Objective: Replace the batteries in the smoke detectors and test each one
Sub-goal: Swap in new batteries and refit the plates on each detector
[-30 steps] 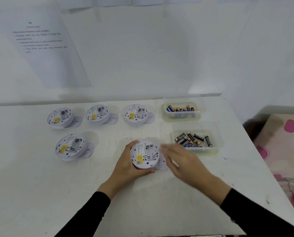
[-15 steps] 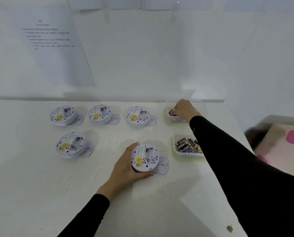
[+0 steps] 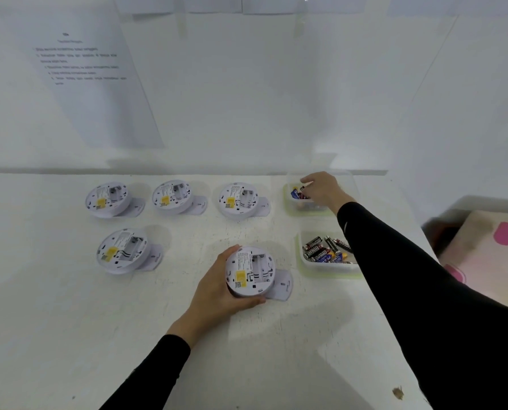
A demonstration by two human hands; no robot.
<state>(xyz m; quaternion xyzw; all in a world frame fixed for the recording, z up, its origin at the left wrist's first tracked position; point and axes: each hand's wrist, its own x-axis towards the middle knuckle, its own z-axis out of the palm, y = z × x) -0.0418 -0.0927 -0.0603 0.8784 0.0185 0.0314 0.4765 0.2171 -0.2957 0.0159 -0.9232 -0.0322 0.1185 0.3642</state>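
Right hand [image 3: 323, 190] shifted within far tray [image 3: 306, 213], fingers' [image 3: 307, 181] hold unclear; left hand [image 3: 214, 294] grips detector [image 3: 250, 270] near Eveready batteries [image 3: 318, 251].

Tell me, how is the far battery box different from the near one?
The far box has the right hand in it; no hand is in the near box. The near box shows mostly black batteries; the far box shows a few blue and dark ones, the rest hidden by the hand. Both are clear tubs with greenish rims, holding batteries, on the white table.

Left hand [image 3: 217, 288] curled, right hand [image 3: 323, 187] outstretched
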